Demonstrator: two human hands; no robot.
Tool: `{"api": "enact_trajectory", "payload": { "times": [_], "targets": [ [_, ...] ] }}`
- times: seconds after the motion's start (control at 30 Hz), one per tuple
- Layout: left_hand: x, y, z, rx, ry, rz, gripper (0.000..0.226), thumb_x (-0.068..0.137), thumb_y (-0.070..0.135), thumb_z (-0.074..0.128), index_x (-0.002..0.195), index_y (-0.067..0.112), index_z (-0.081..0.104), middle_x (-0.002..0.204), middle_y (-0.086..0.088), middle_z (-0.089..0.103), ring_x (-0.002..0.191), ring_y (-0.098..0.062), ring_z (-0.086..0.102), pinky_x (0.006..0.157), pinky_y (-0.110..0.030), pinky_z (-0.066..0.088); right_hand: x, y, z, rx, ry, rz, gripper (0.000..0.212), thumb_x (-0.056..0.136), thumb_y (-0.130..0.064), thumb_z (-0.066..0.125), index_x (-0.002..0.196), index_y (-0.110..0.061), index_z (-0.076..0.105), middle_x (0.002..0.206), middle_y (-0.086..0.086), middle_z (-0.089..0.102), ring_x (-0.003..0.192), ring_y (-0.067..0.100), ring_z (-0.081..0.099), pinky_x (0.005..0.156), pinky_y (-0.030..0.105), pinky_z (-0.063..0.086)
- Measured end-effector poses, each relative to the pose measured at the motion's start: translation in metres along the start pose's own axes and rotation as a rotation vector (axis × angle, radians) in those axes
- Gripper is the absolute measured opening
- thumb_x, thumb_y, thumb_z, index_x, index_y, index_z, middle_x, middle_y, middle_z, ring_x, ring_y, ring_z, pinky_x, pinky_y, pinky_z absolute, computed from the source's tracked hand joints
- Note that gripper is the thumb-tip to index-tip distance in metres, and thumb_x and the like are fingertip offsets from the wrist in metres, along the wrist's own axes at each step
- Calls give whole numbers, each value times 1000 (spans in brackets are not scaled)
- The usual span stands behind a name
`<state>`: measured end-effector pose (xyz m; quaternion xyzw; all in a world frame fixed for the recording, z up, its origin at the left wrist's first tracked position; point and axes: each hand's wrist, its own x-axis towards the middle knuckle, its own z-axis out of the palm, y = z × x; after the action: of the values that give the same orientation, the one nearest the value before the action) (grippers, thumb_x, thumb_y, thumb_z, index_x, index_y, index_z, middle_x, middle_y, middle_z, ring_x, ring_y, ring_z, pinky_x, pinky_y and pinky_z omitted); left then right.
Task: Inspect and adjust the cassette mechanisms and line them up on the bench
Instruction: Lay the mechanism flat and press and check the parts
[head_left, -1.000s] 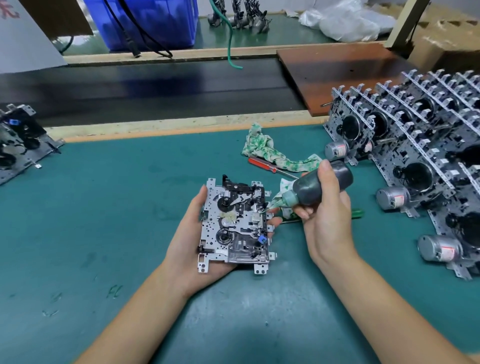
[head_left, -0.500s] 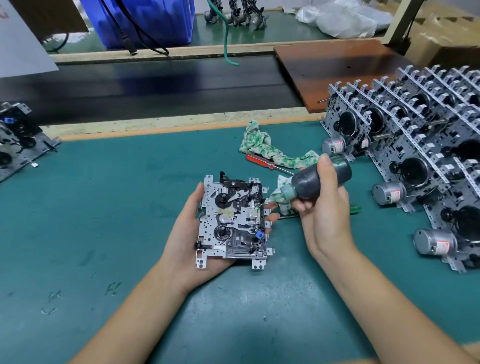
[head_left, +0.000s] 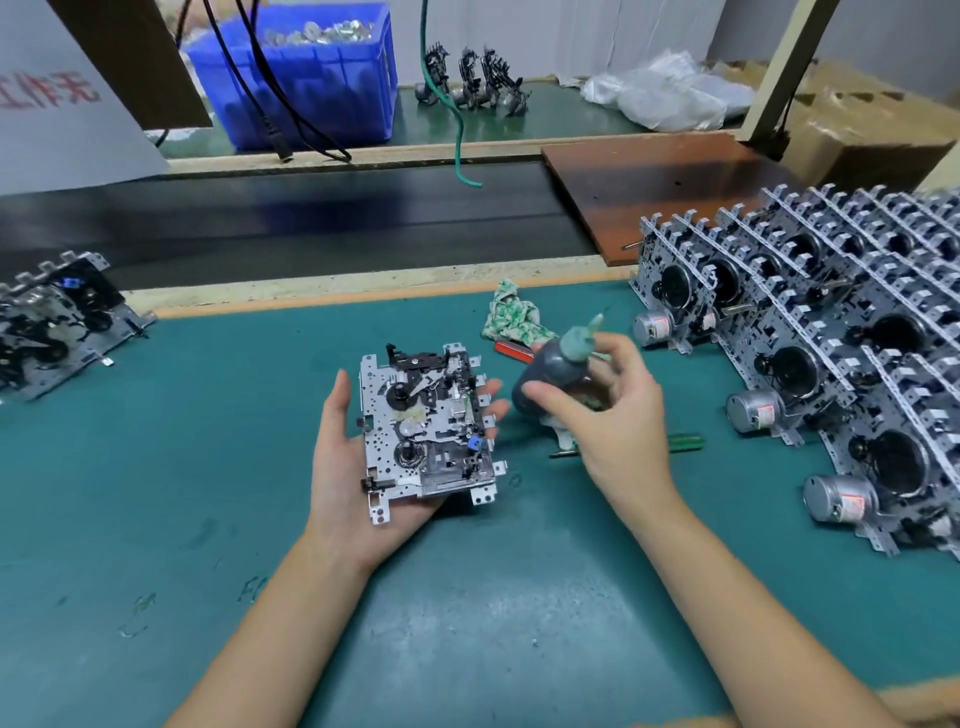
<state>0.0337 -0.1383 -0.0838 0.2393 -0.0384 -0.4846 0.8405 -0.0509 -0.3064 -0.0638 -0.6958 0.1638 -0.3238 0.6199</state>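
I find the cassette mechanism (head_left: 428, 426) lying face up across the open palm of my left hand (head_left: 363, 467), fingers straight beneath it, thumb up along its left edge, above the green bench mat (head_left: 208, 467). My right hand (head_left: 613, 421) grips a dark squeeze bottle (head_left: 558, 371), thumb and fingers curled round its body, nozzle tipped up and away from the mechanism.

Judgement: the adjusting step appears done or paused on this unit, since the nozzle stands clear of the works. The next move calls for setting the bottle down to the right, then standing the unit with the others; the plate's thin tabs want a level carry.

Outward: a patterned rag (head_left: 511, 314), a red-handled screwdriver (head_left: 513, 349) and a green-handled tool (head_left: 683, 443) lie just behind and beside my right hand. Ranks of finished mechanisms (head_left: 831, 338) stand on edge at right, motors forward. Another mechanism (head_left: 57, 322) lies flat at far left. Beyond the bench edge runs a dark conveyor belt (head_left: 311, 218), then a brown board (head_left: 660, 182), a blue crate (head_left: 311, 78) and plastic bags (head_left: 670, 96).
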Motion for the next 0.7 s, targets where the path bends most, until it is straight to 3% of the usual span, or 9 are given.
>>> {"api": "enact_trajectory", "payload": {
  "times": [0.1, 0.23, 0.4, 0.47, 0.53, 0.57, 0.63, 0.7],
  "targets": [
    [-2, 3, 0, -29, -58, -5, 78, 84, 58, 53, 132, -3, 51, 140, -30, 43, 130, -42, 43, 106, -50, 40, 5, -2, 15, -44, -66, -2, 42, 66, -12, 84, 90, -26, 53, 94, -4, 67, 90, 8, 65, 81, 23, 51],
    [-5, 6, 3, -79, -69, 101, 75, 81, 47, 62, 134, -4, 49, 139, -29, 44, 128, -40, 46, 104, -48, 42, 19, 0, 36, 8, -70, 46, 37, 72, -11, 80, 89, -24, 51, 93, -5, 64, 82, -2, 62, 72, 10, 46],
    [-3, 6, 2, -91, -20, 199, 78, 71, 46, 67, 131, -3, 53, 138, -26, 47, 126, -37, 49, 98, -47, 47, 29, 8, 53, -312, -144, 56, 39, 73, -12, 78, 95, -22, 48, 92, -7, 62, 89, 14, 61, 82, 26, 48],
    [-3, 4, 4, -94, -13, 185, 78, 71, 46, 68, 130, -4, 53, 138, -27, 48, 124, -38, 51, 98, -48, 47, 31, 7, 59, -318, -193, 75, 35, 78, -4, 71, 89, -25, 46, 85, -7, 63, 72, 8, 63, 68, 27, 51],
    [-5, 3, 6, -84, -14, 160, 79, 74, 47, 66, 132, -4, 51, 138, -28, 47, 124, -38, 51, 100, -48, 45, 32, 3, 60, -262, -211, 117, 37, 82, 8, 60, 85, -26, 45, 76, -8, 61, 49, -3, 56, 49, 20, 49],
    [-7, 3, 6, -75, -22, 143, 79, 75, 48, 65, 132, -4, 50, 138, -28, 46, 125, -38, 51, 101, -48, 44, 32, 0, 59, -259, -220, 133, 37, 82, 11, 56, 90, -24, 47, 79, -9, 59, 48, -7, 55, 46, 16, 47],
    [-9, 2, 6, -66, -51, 102, 78, 77, 48, 65, 133, -3, 50, 139, -28, 45, 127, -37, 49, 102, -48, 43, 30, -5, 53, -332, -258, 129, 43, 82, 7, 60, 116, -18, 50, 103, -7, 56, 73, -13, 58, 64, 14, 50],
    [-11, 2, 7, -59, -77, 61, 77, 78, 48, 65, 134, -3, 49, 139, -29, 44, 127, -40, 47, 103, -48, 43, 24, -9, 40, -488, -241, 23, 55, 84, -6, 65, 133, -18, 44, 118, -7, 47, 100, -1, 50, 88, 19, 39]
  ]
}}
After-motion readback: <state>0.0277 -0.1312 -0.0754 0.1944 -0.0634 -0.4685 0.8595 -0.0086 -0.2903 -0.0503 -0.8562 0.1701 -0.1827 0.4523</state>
